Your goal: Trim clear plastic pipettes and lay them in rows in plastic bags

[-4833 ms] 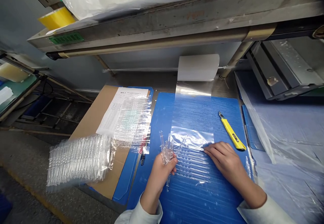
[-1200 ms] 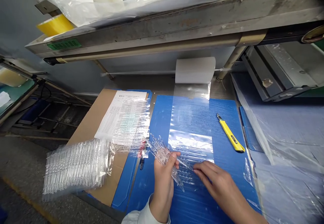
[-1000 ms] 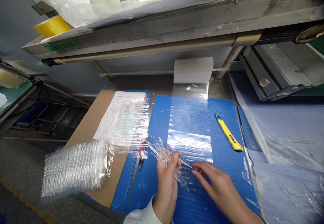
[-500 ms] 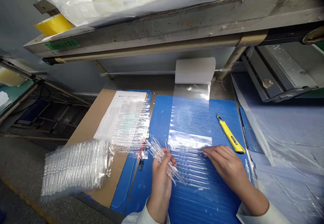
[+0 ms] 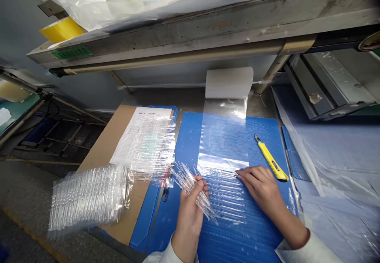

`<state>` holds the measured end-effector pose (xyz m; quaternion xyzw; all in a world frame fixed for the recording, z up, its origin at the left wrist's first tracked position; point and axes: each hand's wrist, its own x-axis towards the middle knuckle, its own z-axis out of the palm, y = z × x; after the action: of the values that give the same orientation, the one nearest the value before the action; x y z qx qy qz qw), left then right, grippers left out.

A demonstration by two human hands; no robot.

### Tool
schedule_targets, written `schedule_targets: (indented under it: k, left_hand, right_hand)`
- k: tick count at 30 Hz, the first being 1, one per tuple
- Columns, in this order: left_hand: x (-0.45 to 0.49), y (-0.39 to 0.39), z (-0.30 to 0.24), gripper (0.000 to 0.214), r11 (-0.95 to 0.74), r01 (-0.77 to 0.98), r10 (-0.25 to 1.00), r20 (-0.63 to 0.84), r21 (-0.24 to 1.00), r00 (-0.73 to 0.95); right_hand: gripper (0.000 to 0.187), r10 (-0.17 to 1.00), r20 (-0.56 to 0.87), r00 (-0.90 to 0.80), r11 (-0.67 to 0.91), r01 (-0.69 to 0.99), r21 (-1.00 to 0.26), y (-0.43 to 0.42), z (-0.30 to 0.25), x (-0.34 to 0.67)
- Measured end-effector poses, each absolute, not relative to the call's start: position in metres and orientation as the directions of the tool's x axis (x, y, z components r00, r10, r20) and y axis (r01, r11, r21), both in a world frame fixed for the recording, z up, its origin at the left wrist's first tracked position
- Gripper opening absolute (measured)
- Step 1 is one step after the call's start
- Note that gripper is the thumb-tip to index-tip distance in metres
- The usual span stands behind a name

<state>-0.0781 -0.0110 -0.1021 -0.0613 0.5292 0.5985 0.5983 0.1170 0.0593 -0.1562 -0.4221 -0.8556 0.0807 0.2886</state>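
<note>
My left hand (image 5: 191, 205) is closed around a loose bundle of clear thin pointed tubes (image 5: 187, 178), which fan out past the thumb on both sides. To the right of it, a row of similar clear tubes with round bulges (image 5: 227, 201) lies side by side on the blue mat. My right hand (image 5: 258, 182) has thumb and fingertips pinched at the right end of the topmost tube in that row. Just above the row ends a strip of clear plastic film (image 5: 224, 136), drawn from a white roll (image 5: 229, 82) at the back.
A yellow utility knife (image 5: 272, 159) lies right of the film on the blue mat (image 5: 190, 132). Filled clear packs of tubes (image 5: 89, 197) rest on brown cardboard (image 5: 102, 146) at left, near a printed sheet (image 5: 127, 140). A shelf (image 5: 178, 33) overhangs the bench.
The bundle in my left hand has turned slightly, its lower tips now reaching further down and right. My right hand has shifted slightly up and left, still pinching at the top of the row.
</note>
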Motion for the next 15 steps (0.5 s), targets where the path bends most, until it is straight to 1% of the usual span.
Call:
schedule_targets:
  k: [5,9,10,12,15]
  left_hand:
    - [-0.076,-0.011,-0.098,0.027,0.285,-0.763,0.624,-0.717,0.58,-0.312]
    - [-0.074,-0.012,-0.097,0.032,0.325,-0.687,0.621,-0.694,0.65,-0.363]
    - [-0.073,-0.012,-0.097,0.034,0.33,-0.672,0.623,-0.688,0.663,-0.373]
    - [-0.069,-0.012,-0.098,0.037,0.32,-0.665,0.632,-0.675,0.675,-0.381]
    - [-0.06,-0.01,-0.1,0.036,0.284,-0.681,0.667,-0.649,0.675,-0.365]
  right_hand:
    - [0.014,0.775,0.407,-0.484,0.626,0.678,-0.386,0.06,-0.159,0.117]
    - [0.016,0.791,0.388,-0.474,0.607,0.69,-0.395,0.057,-0.155,0.118]
    - [0.017,0.801,0.388,-0.456,0.595,0.682,-0.426,0.055,-0.152,0.117]
    - [0.018,0.835,0.351,-0.425,0.551,0.636,-0.541,0.047,-0.141,0.112]
    - [0.017,0.873,0.185,-0.451,0.423,0.513,-0.747,0.031,-0.123,0.097]
